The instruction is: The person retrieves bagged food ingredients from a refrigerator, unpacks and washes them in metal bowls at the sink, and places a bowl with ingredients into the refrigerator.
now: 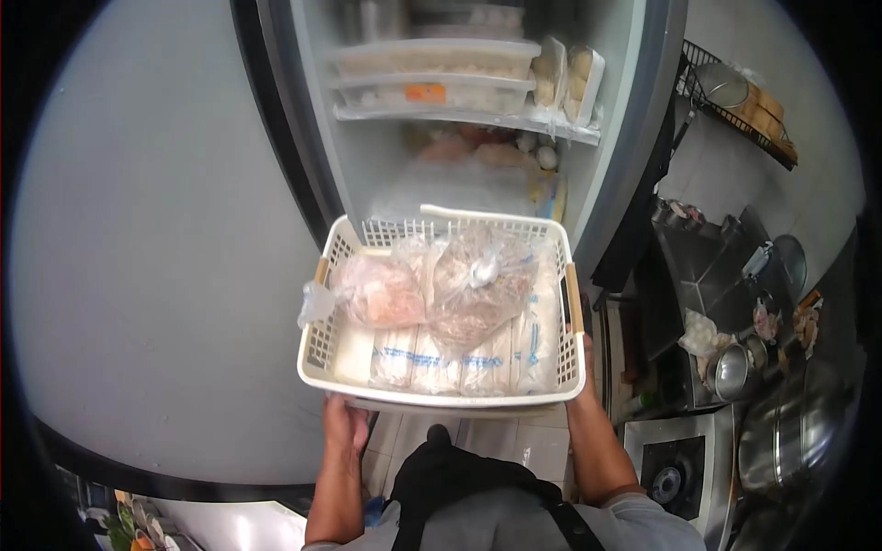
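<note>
Between my hands is a white plastic basket (441, 399) with slotted sides and tan handle grips, held level in front of the open fridge. My left hand (344, 422) grips it from below at the near left corner, its fingers partly hidden. My right hand (585, 372) holds the right side, mostly behind the rim. Inside lie a knotted clear bag of pinkish food (378, 292), a larger tied bag of brownish food (478, 285), and several flat clear packs with blue print (485, 364) underneath.
A fridge shelf (459, 117) above the basket bears stacked lidded plastic boxes (432, 75). Bagged food lies in the lower compartment. The grey fridge door (165, 239) stands open at left. To the right are a steel counter (707, 275), metal bowls (732, 369), a gas burner (669, 479) and a wall rack (735, 101).
</note>
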A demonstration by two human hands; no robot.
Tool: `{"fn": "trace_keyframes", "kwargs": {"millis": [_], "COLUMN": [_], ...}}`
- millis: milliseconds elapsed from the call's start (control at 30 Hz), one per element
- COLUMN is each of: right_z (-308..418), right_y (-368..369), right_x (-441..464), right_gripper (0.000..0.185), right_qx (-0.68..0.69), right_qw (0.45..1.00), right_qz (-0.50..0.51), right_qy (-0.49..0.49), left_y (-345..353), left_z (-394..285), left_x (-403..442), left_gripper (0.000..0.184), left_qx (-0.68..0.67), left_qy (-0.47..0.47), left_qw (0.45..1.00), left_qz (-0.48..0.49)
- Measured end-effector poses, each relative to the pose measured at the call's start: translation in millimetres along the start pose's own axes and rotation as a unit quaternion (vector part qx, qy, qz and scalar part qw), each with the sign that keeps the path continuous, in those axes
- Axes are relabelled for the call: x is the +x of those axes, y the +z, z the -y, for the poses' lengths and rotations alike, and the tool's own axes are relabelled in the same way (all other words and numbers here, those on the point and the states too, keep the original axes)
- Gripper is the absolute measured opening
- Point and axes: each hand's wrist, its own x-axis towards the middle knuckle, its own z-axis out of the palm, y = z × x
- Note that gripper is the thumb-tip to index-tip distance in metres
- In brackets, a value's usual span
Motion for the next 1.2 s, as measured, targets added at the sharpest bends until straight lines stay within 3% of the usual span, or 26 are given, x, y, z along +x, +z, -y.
{"fn": "trace_keyframes", "kwargs": {"millis": [67,100,200,300,333,367,433,500,567,633,700,767,800,867,933,1000,1033,1100,1133,1200], "right_z": [12.7,19.0,27.5,31.9,29.6,28.0,29.8,18.9,21.2,26.6,38.2,43.6,45.0,33.7,-20.1,-56.7,-56.7,-74.3,-74.6,-67.8], "right_y": [6.6,20.2,38.8,58.3,58.1,59.6,75.9,74.4,76.9,93.9,105.1,102.5,101.4,103.0,96.6,113.1,140.3,151.3,156.7,157.5], "right_x": [23.4,27.3,48.9,72.2,85.6,96.7,109.5,148.0,166.3,189.4,204.8,217.7,203.8,157.4,122.8,93.2,89.2,131.0,147.4,158.1], "right_gripper": [0.058,0.064,0.07,0.075,0.073,0.055,0.037,0.033,0.032,0.033,0.032,0.036,0.036,0.043,0.03,0.019,0.014,0.014,0.014,0.014], "right_qx": [-0.062,-0.089,-0.12,-0.13,-0.135,-0.127,-0.163,-0.202,-0.222,-0.189,-0.267,-0.067,-0.062,-0.168,-0.213,-0.385,-0.46,-0.537,-0.5,-0.545], "right_qw": [0.998,0.995,0.982,0.982,0.979,0.976,0.974,0.955,0.947,0.963,0.944,0.996,0.996,0.964,0.897,0.83,0.821,0.739,0.765,0.714], "right_qz": [0.01,0.011,0.066,0.031,0.032,0.054,-0.013,-0.023,-0.029,-0.078,-0.118,-0.064,-0.067,-0.139,-0.153,0.068,0.107,0.081,0.055,0.046], "right_qy": [0.006,-0.038,-0.132,-0.135,-0.149,-0.168,-0.158,-0.216,-0.231,-0.176,-0.155,0.002,-0.001,-0.152,-0.355,-0.399,-0.32,-0.398,-0.403,-0.437], "left_y": [19.6,24.2,39.8,63.2,68.4,72.2,70.6,74.3,85.7,111.3,133.5,134.5,138.6,131.3,122.2,118.1,114.0,100.2,93.5,81.1], "left_z": [-21.3,-29.5,-48.0,-62.3,-63.7,-64.8,-62.1,-56.1,-51.8,-50.4,-48.0,-18.0,-17.1,-8.3,-1.0,-13.0,-19.3,-35.2,-49.6,-82.4], "left_x": [13.6,23.5,59.0,85.9,100.4,115.2,137.8,176.6,194.4,213.2,220.8,243.8,238.4,239.3,229.4,194.0,168.1,123.6,95.9,34.5], "left_gripper": [0.06,0.06,0.061,0.061,0.054,0.048,0.05,0.056,0.054,0.057,0.073,0.088,0.096,0.094,0.081,0.073,0.066,0.052,0.049,0.041], "left_qx": [0.014,0.03,0.047,0.043,0.027,0.011,0.015,0.07,0.045,0.001,0.043,0.167,0.258,0.326,0.428,0.406,0.38,0.369,0.346,0.319], "left_qy": [-0.001,-0.005,-0.008,-0.003,-0.011,-0.018,-0.023,-0.037,-0.041,0.008,0.074,0.164,0.184,0.174,0.147,0.129,0.105,0.106,0.129,0.184], "left_qw": [1.0,0.999,0.997,0.996,0.997,0.997,0.996,0.991,0.992,0.999,0.996,0.972,0.948,0.929,0.892,0.903,0.914,0.911,0.915,0.917], "left_qz": [0.015,0.026,0.058,0.084,0.077,0.07,0.085,0.104,0.111,0.033,0.026,0.02,-0.005,0.01,0.008,0.053,0.097,0.147,0.164,0.153]}}
